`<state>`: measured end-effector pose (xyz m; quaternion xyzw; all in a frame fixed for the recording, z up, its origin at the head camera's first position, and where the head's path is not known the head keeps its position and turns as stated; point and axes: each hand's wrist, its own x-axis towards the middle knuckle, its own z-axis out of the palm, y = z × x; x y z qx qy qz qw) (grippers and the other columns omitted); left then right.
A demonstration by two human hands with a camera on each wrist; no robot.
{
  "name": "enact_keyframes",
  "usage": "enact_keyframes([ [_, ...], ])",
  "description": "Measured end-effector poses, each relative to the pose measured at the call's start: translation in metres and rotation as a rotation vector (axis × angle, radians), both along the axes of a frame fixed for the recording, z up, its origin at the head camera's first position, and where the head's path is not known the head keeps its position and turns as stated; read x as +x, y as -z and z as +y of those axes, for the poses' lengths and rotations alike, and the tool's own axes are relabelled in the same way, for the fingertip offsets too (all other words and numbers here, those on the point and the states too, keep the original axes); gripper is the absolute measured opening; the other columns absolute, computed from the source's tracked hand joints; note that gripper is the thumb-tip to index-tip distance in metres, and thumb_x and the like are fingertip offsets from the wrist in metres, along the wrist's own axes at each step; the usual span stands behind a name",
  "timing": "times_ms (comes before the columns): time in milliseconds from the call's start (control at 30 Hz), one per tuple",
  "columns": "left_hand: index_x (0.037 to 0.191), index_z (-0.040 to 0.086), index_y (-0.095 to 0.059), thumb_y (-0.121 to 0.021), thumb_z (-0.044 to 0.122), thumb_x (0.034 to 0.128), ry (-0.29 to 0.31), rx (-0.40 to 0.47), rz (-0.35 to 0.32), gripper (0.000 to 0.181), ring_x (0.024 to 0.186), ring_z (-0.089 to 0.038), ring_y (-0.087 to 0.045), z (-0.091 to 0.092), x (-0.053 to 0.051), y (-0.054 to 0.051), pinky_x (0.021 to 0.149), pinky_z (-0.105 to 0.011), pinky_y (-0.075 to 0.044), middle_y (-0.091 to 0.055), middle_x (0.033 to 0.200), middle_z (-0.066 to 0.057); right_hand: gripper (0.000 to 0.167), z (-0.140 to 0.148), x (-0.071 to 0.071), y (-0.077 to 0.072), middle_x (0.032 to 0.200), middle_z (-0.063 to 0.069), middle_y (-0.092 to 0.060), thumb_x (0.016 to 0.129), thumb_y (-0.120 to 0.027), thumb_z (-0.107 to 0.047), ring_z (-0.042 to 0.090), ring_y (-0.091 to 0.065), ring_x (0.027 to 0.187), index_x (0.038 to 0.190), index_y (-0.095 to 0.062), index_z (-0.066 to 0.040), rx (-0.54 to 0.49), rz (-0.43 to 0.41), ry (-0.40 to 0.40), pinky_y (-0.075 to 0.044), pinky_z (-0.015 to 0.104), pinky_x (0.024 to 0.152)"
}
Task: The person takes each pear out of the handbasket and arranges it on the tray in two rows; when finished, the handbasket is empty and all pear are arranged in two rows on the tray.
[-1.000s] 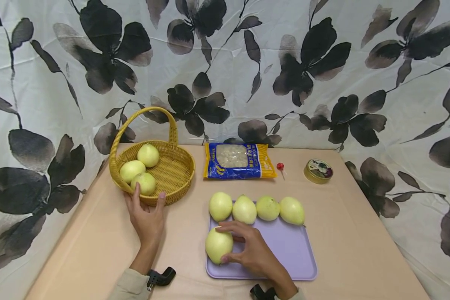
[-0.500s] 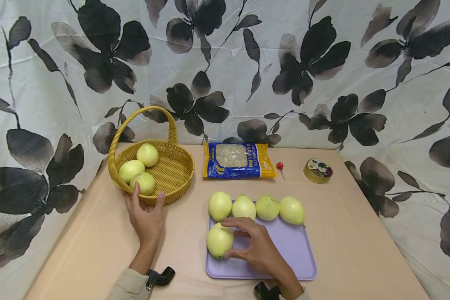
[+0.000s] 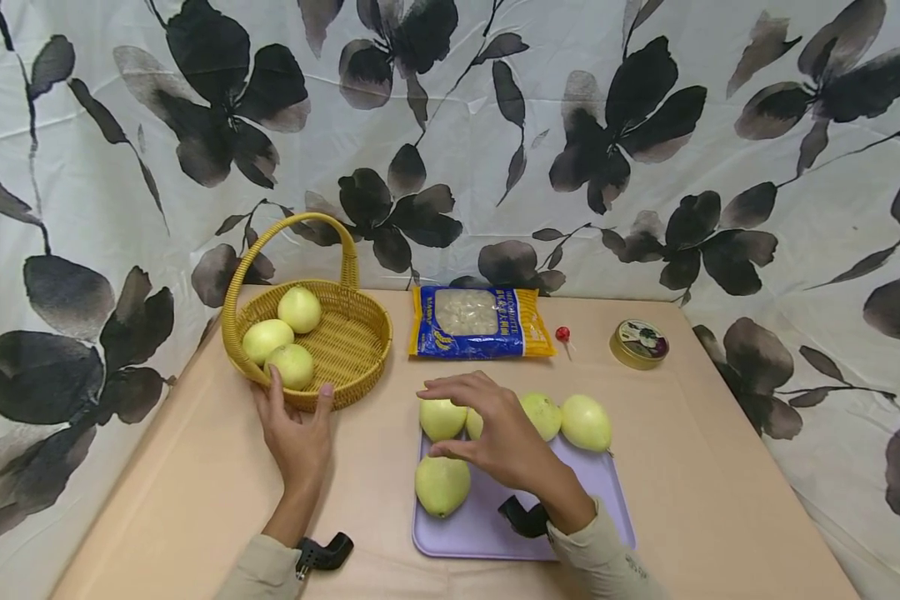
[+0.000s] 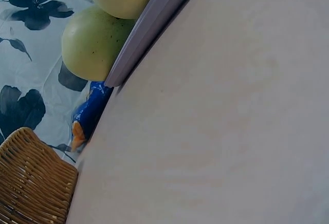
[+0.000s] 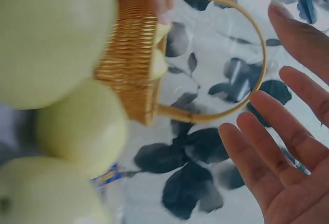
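Work looks partway; three pears [image 3: 267,341] sit in the wicker basket [image 3: 366,382], five on the purple tray [image 3: 472,533]; your right hand [image 3: 501,435] gapes empty (your left hand [image 3: 296,437], fingers spread, touches the basket).

Second back-row fruit [image 3: 474,425] mostly hidden behind right fingers [image 3: 461,390]; basket [image 4: 36,180] cut off, left wrist view.

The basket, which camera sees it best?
The head view: it shows nearly the whole basket, its handle and three fruits inside; the left hand hides a little. The left wrist view catches only a woven piece in one corner. The right wrist view shows its side and handle, turned sideways, partly behind nearer fruit.
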<state>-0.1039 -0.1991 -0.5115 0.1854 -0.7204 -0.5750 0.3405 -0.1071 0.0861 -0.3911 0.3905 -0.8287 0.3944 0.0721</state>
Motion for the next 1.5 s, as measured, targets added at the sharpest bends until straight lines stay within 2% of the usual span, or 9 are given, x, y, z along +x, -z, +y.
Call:
enact_keyframes([
  [200,0.169,0.019,-0.027,-0.083,0.03,0.0949,-0.008,-0.007,-0.01,0.093,0.163,-0.016,-0.017,-0.001,-0.001,0.0,0.127,-0.05,-0.037,-0.001,0.18,0.0,0.061,-0.028,-0.024,-0.027,0.133,-0.006,-0.074,0.077,-0.097,-0.024,0.013,-0.065,0.123,0.133,-0.073,-0.018,-0.061,0.055,-0.073,-0.061,0.029,0.1],
  [400,0.17,0.02,-0.025,-0.083,0.031,0.095,-0.014,-0.021,-0.013,0.095,0.163,-0.016,-0.017,-0.001,-0.001,0.001,0.127,-0.05,-0.036,0.0,0.18,0.001,0.058,-0.068,-0.051,-0.044,0.129,0.0,-0.074,0.079,-0.096,-0.021,0.014,-0.067,0.12,0.132,-0.073,-0.015,-0.083,-0.007,-0.134,-0.061,0.02,0.095],
  [500,0.17,0.021,-0.024,-0.083,0.032,0.0949,-0.014,-0.027,-0.023,0.096,0.163,-0.018,-0.016,0.0,-0.001,0.001,0.127,-0.051,-0.037,0.001,0.18,0.0,0.057,-0.089,-0.066,-0.046,0.132,0.002,-0.073,0.081,-0.095,-0.022,0.016,-0.068,0.12,0.133,-0.073,-0.013,-0.057,-0.061,-0.162,-0.062,0.024,0.096],
  [733,0.17,0.021,-0.023,-0.084,0.029,0.0943,-0.027,-0.036,-0.039,0.097,0.163,-0.023,-0.016,0.0,-0.002,0.001,0.125,-0.053,-0.04,0.001,0.18,-0.003,0.059,-0.135,-0.102,-0.034,0.138,-0.002,-0.073,0.084,-0.093,-0.027,0.013,-0.066,0.129,0.137,-0.07,-0.017,0.002,-0.18,-0.186,-0.059,0.023,0.1],
  [800,0.17,0.02,-0.024,-0.084,0.03,0.0942,-0.031,-0.04,-0.039,0.097,0.163,-0.022,-0.016,0.0,-0.002,0.001,0.124,-0.053,-0.041,0.001,0.18,-0.003,0.059,-0.146,-0.111,-0.028,0.139,-0.002,-0.072,0.084,-0.093,-0.027,0.014,-0.066,0.129,0.138,-0.07,-0.017,0.016,-0.197,-0.194,-0.058,0.027,0.104],
  [967,0.17,0.021,-0.024,-0.084,0.029,0.0944,-0.024,-0.028,-0.033,0.096,0.163,-0.02,-0.018,0.0,-0.003,0.002,0.124,-0.053,-0.041,0.001,0.18,-0.001,0.057,-0.172,-0.128,-0.011,0.139,-0.001,-0.072,0.085,-0.091,-0.023,0.014,-0.066,0.129,0.138,-0.07,-0.018,0.065,-0.284,-0.21,-0.059,0.033,0.106],
  [1033,0.17,0.021,-0.024,-0.083,0.029,0.0946,-0.022,-0.027,-0.033,0.096,0.163,-0.02,-0.018,0.0,-0.003,0.001,0.124,-0.053,-0.041,0.001,0.18,-0.001,0.056,-0.182,-0.134,-0.003,0.139,0.002,-0.071,0.086,-0.091,-0.021,0.017,-0.066,0.13,0.138,-0.07,-0.017,0.089,-0.319,-0.218,-0.059,0.031,0.105],
  [1233,0.169,0.02,-0.026,-0.084,0.031,0.0937,-0.046,-0.06,-0.059,0.096,0.163,-0.022,-0.021,0.0,-0.001,0.0,0.119,-0.053,-0.047,-0.002,0.18,-0.004,0.058,-0.206,-0.142,0.013,0.145,0.014,-0.067,0.088,-0.088,-0.018,0.034,-0.062,0.137,0.142,-0.067,-0.012,0.173,-0.384,-0.256,-0.054,0.04,0.115],
  [1500,0.169,0.019,-0.026,-0.084,0.025,0.0936,-0.031,-0.036,-0.039,0.096,0.163,-0.022,-0.019,-0.001,-0.001,0.001,0.122,-0.051,-0.043,-0.001,0.18,-0.004,0.059,-0.23,-0.137,0.024,0.145,0.008,-0.069,0.085,-0.09,-0.019,0.024,-0.063,0.136,0.14,-0.069,-0.019,0.33,-0.334,-0.236,-0.053,0.023,0.108],
])
